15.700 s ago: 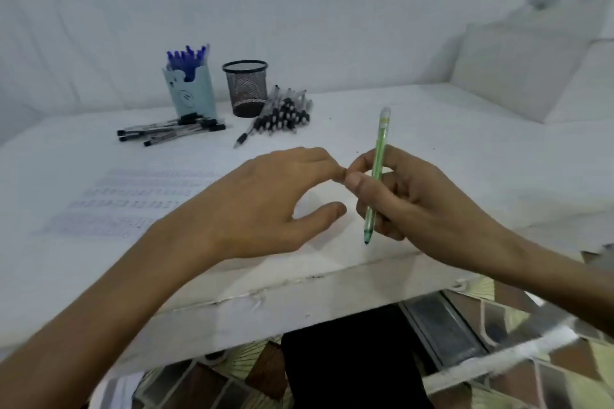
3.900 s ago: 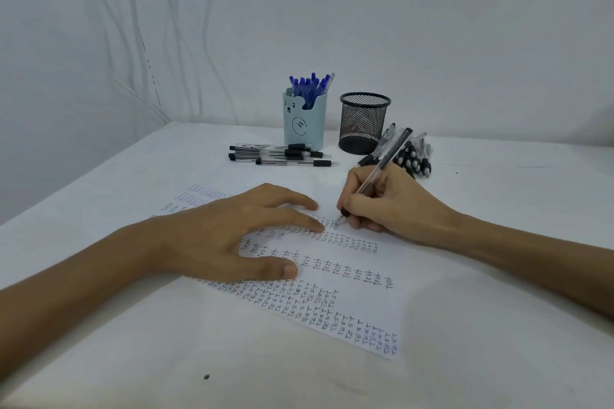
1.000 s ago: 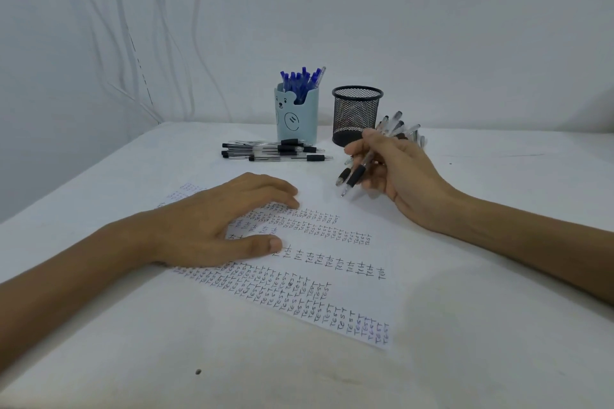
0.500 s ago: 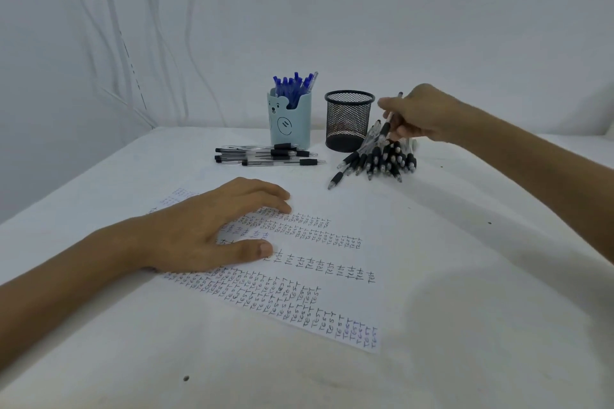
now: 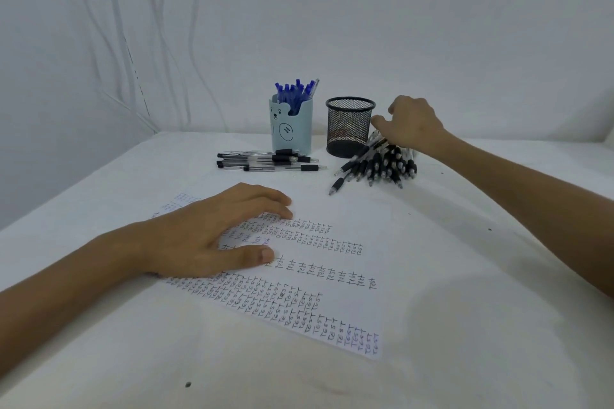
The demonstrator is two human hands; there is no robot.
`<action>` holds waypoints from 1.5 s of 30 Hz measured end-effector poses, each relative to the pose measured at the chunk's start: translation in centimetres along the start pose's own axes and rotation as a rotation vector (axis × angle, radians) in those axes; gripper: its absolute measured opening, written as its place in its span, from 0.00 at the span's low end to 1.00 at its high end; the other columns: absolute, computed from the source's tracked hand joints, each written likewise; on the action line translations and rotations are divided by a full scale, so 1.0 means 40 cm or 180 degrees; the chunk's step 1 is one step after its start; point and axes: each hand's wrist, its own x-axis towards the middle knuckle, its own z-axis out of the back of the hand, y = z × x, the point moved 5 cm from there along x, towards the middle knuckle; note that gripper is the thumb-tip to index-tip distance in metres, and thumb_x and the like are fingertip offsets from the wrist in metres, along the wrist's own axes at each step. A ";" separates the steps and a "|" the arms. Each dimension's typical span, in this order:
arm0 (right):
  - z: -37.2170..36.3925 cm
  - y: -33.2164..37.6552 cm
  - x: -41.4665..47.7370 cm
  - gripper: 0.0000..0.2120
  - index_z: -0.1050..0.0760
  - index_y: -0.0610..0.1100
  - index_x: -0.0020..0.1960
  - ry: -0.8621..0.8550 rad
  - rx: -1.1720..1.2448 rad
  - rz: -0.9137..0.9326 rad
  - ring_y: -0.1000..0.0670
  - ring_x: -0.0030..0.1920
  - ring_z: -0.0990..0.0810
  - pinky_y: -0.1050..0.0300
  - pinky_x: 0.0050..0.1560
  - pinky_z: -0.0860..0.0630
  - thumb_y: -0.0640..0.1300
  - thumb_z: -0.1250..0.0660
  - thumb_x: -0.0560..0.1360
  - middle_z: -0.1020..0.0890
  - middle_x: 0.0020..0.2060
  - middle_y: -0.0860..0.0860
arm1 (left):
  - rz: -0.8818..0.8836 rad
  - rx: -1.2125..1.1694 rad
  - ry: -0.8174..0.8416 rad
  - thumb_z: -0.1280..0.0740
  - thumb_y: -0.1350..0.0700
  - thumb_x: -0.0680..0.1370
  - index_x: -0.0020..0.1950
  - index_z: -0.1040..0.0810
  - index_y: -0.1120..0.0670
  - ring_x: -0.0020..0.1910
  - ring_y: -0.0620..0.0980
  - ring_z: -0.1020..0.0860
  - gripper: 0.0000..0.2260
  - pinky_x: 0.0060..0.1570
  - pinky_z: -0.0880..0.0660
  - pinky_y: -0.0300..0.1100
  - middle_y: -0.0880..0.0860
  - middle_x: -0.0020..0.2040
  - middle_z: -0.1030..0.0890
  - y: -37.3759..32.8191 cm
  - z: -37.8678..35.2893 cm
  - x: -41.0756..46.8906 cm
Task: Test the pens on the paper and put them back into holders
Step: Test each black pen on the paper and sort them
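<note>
A white paper (image 5: 358, 209) covered in rows of handwritten "test" lies on the table. My left hand (image 5: 212, 236) rests flat on its left part, fingers straight. My right hand (image 5: 412, 126) is stretched out to the back, lying over the far ends of a pile of black-grip pens (image 5: 382, 166) just right of the black mesh holder (image 5: 349, 129). Its fingers look spread, and I see no pen lifted in it. The mesh holder looks empty. A light blue bear holder (image 5: 290, 133) holds several blue pens (image 5: 295, 91).
Several clear pens with black caps (image 5: 265, 161) lie in a row in front of the bear holder. White cables hang down the wall at the back left. The table (image 5: 498, 325) is covered in white cloth.
My right hand lifted the pen off the paper, carried it back to the pile and has come down onto the pile. My left hand has stayed on the paper.
</note>
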 end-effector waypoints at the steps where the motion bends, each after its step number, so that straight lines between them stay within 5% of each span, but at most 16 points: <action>1: 0.002 0.003 -0.002 0.23 0.25 0.33 0.62 -0.0018 -0.0064 0.0050 0.36 0.56 0.21 0.52 0.47 0.28 0.54 0.36 0.81 0.19 0.54 0.38 | -0.0003 0.0002 -0.0011 0.34 0.37 0.82 0.77 0.31 0.38 0.80 0.43 0.36 0.24 0.74 0.38 0.33 0.37 0.79 0.34 0.000 0.001 0.000; 9: 0.018 0.104 -0.081 0.15 0.21 0.39 0.52 -0.0411 -0.0781 0.0695 0.41 0.43 0.28 0.53 0.44 0.29 0.50 0.38 0.79 0.23 0.47 0.43 | 0.0016 0.0007 -0.0014 0.35 0.34 0.82 0.77 0.31 0.36 0.80 0.42 0.36 0.24 0.74 0.38 0.31 0.36 0.79 0.34 -0.002 0.000 0.002; 15: -0.069 0.226 -0.156 0.07 0.20 0.46 0.48 0.0110 -0.0326 0.2002 0.48 0.43 0.22 0.55 0.42 0.27 0.48 0.35 0.78 0.21 0.40 0.51 | -0.0018 0.0012 -0.0046 0.33 0.37 0.82 0.77 0.30 0.39 0.80 0.42 0.36 0.23 0.74 0.38 0.32 0.36 0.78 0.33 -0.008 0.003 0.003; 18: -0.113 0.268 -0.178 0.08 0.19 0.45 0.52 0.0238 -0.0578 0.2506 0.48 0.46 0.23 0.50 0.47 0.22 0.46 0.36 0.79 0.21 0.46 0.50 | -0.0009 0.0010 -0.0054 0.32 0.40 0.81 0.76 0.29 0.40 0.79 0.42 0.36 0.23 0.74 0.38 0.31 0.36 0.78 0.33 -0.010 0.004 0.004; 21: -0.144 0.283 -0.167 0.10 0.21 0.44 0.56 0.0385 -0.0876 0.2474 0.46 0.54 0.22 0.52 0.48 0.24 0.46 0.38 0.81 0.22 0.53 0.48 | 0.0029 -0.0008 -0.0020 0.32 0.41 0.81 0.76 0.29 0.39 0.79 0.41 0.37 0.23 0.74 0.39 0.32 0.35 0.78 0.33 -0.008 0.004 0.001; 25: -0.146 0.285 -0.153 0.06 0.24 0.44 0.56 0.0581 -0.0920 0.2515 0.45 0.53 0.22 0.51 0.47 0.24 0.42 0.38 0.81 0.20 0.53 0.46 | 0.0045 -0.0020 0.0013 0.32 0.39 0.81 0.77 0.30 0.38 0.80 0.41 0.37 0.24 0.75 0.38 0.34 0.35 0.78 0.34 -0.002 0.003 0.002; 29: -0.136 0.275 -0.160 0.14 0.25 0.45 0.66 0.0755 -0.0865 0.2789 0.47 0.58 0.25 0.52 0.54 0.26 0.40 0.38 0.81 0.22 0.58 0.48 | 0.0029 -0.0021 0.0008 0.33 0.38 0.81 0.77 0.30 0.39 0.80 0.41 0.37 0.24 0.75 0.39 0.33 0.35 0.78 0.34 -0.003 0.004 0.003; 35: -0.086 0.261 -0.149 0.05 0.24 0.45 0.49 0.0332 -0.0154 0.2731 0.61 0.36 0.25 0.62 0.38 0.30 0.45 0.32 0.75 0.20 0.41 0.55 | 0.0026 -0.0012 0.0004 0.32 0.39 0.82 0.77 0.30 0.40 0.80 0.41 0.37 0.24 0.75 0.39 0.32 0.35 0.78 0.34 -0.011 0.007 0.001; 39: -0.053 0.251 -0.142 0.05 0.26 0.43 0.52 0.0265 0.0318 0.2502 0.54 0.27 0.28 0.69 0.33 0.34 0.40 0.35 0.76 0.22 0.33 0.55 | 0.0022 -0.0030 -0.0003 0.32 0.41 0.82 0.77 0.29 0.40 0.80 0.41 0.37 0.23 0.75 0.39 0.32 0.35 0.78 0.33 -0.015 0.007 0.000; 41: -0.039 0.245 -0.138 0.05 0.25 0.44 0.52 0.0279 0.0520 0.2352 0.53 0.29 0.30 0.61 0.34 0.31 0.42 0.39 0.80 0.22 0.32 0.50 | 0.0020 -0.0033 -0.0015 0.31 0.42 0.82 0.76 0.29 0.41 0.80 0.41 0.37 0.23 0.74 0.40 0.30 0.35 0.78 0.33 -0.016 0.008 0.000; 43: -0.021 0.240 -0.139 0.19 0.26 0.43 0.44 0.0425 0.0695 0.2019 0.49 0.33 0.28 0.53 0.40 0.29 0.53 0.46 0.85 0.24 0.33 0.45 | 0.0025 -0.0015 -0.0011 0.31 0.42 0.82 0.76 0.29 0.41 0.79 0.40 0.37 0.23 0.74 0.40 0.29 0.35 0.78 0.33 -0.016 0.008 0.001; 45: -0.012 0.240 -0.152 0.32 0.37 0.42 0.37 0.0700 0.0713 0.1719 0.48 0.32 0.34 0.53 0.40 0.32 0.67 0.57 0.83 0.31 0.31 0.45 | 0.0042 -0.0029 0.0010 0.31 0.41 0.81 0.76 0.29 0.40 0.80 0.40 0.37 0.23 0.74 0.40 0.29 0.34 0.78 0.34 -0.014 0.007 0.001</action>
